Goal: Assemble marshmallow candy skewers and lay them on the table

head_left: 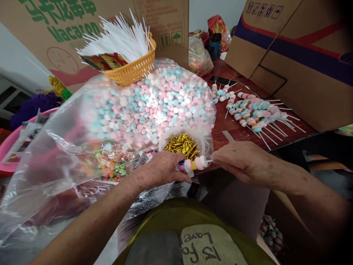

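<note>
At the table's near edge, the left hand point(161, 170) pinches a light, soft candy skewer point(193, 163); the right hand point(240, 160) grips its thin stick end, likely bendable.

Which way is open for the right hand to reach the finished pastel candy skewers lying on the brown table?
Probably yes: the right hand faces bare brown table before the pastel candy skewers; nothing stands between, though its fingers pinch a stick.

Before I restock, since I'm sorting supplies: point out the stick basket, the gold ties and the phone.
Basket point(135, 70), head view, front wall.
Gold ties point(182, 145), head view, middle of pile.
Phone point(222, 80), head view, screen.
</note>
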### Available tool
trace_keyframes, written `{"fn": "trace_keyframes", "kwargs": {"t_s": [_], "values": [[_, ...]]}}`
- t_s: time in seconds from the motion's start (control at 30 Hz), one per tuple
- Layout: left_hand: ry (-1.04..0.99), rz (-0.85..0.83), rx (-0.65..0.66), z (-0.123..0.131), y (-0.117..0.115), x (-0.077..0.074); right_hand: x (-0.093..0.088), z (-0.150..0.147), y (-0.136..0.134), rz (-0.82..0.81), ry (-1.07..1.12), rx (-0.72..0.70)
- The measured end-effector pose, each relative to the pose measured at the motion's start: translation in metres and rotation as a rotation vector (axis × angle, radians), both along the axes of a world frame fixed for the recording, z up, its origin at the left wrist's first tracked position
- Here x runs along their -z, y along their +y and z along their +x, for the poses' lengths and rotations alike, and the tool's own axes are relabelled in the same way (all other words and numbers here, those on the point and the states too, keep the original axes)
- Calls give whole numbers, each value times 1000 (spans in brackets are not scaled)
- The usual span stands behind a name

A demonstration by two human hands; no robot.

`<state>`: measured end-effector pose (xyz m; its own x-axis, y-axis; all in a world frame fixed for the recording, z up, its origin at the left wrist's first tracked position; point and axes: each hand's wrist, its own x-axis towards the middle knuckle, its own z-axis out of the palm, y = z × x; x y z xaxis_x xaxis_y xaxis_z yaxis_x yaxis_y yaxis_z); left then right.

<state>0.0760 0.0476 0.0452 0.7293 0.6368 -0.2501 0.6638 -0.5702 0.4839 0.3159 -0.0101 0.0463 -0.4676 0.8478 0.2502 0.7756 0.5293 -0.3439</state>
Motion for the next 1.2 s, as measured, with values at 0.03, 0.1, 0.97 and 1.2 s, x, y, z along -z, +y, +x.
{"fn": "trace_keyframes", "kwargs": {"t_s": [0.03,0.1,0.97,1.2], "values": [[-20,-47,-10,2,1,2,0,-4,2,-15,-20,-36],[-110,-166,-54,6,3,5,0,-10,6,-22,-109,-107],[23,-530,57,-13,26,-16,-4,-1,-2,613,-277,-239],[274,387,-89,-7,11,-6,-1,-6,-6,223,-106,-202]]}}
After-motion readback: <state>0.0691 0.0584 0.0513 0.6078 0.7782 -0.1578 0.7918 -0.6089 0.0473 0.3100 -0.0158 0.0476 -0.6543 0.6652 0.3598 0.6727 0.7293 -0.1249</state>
